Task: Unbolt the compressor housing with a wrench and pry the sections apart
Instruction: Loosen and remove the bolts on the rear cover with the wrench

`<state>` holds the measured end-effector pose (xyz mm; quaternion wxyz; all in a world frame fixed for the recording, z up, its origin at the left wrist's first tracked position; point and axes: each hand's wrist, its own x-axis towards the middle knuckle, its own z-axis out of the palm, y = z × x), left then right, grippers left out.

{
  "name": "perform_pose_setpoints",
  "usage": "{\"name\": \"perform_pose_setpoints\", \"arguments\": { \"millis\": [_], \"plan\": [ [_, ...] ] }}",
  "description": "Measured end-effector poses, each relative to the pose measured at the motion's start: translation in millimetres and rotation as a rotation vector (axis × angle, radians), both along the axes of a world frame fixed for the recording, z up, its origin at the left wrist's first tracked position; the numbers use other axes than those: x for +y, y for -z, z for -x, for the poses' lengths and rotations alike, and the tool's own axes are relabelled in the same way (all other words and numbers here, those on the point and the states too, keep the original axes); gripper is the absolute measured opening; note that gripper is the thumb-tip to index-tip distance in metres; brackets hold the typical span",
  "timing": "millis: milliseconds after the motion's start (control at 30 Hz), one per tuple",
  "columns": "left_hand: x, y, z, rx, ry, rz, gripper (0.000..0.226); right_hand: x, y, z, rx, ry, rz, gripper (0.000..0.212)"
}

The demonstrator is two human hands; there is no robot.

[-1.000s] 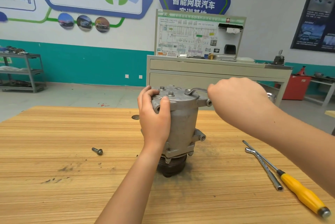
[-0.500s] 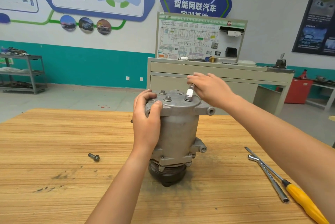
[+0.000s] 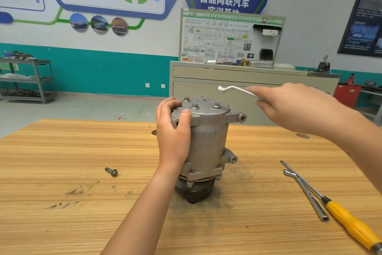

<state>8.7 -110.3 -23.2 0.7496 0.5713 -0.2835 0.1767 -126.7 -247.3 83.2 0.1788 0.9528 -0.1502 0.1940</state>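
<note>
- One compressor (image 3: 208, 143) stands upright on its dark pulley end, near the middle of a wooden counter (image 3: 62, 213).
- Three bolts (image 3: 194, 106) sit in its flat top, around a centre hole.
- The left hand (image 3: 173, 128) grips the housing's upper left side, with the fingers curled over the top rim and the thumb against a lug.
- The right hand (image 3: 289, 106) holds one wrench (image 3: 235, 90) in a closed grip. It is in the air, above and to the right of the top, and its bent end is apart from the bolts.
- One loose bolt (image 3: 111, 171) lies on the counter to the left, well apart from the compressor, with bare wood between them.
- To the right, well apart, lie a second wrench (image 3: 306, 193) and one screwdriver (image 3: 341, 213) with a yellow handle. They cross near their far ends.
- The screwdriver's handle runs to the lower right corner of the view.
- The counter's far edge runs just behind the compressor. Beyond it is floor, then a grey cabinet (image 3: 248, 81).
</note>
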Motion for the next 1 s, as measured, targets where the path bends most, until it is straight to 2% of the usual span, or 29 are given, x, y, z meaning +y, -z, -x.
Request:
{"name": "perform_pose_setpoints", "arguments": {
  "millis": [200,433,600,733,867,1000],
  "plan": [
    [-3.5,2.5,5.5,-0.030,-0.074,-0.036,0.010,14.5,2.8,0.7,0.035,0.051,0.080,0.043],
    [-3.8,1.4,7.3,-0.024,-0.073,-0.028,0.010,35.8,3.5,-8.2,0.129,0.123,0.304,0.042],
    [-3.9,1.5,8.0,-0.022,-0.069,-0.011,0.015,38.1,-8.4,-9.5,0.186,0.124,0.350,0.042],
    [-3.7,1.6,6.4,-0.024,-0.070,-0.022,0.010,35.2,-8.3,-11.7,0.174,0.110,0.356,0.039],
    [-0.6,1.9,1.2,-0.040,-0.049,-0.058,0.011,6.6,11.5,0.1,0.012,0.073,0.276,0.030],
    [3.2,1.4,-7.9,-0.027,0.020,-0.074,0.016,-35.8,34.2,-11.0,-0.288,-0.217,0.280,0.023]
  ]
}}
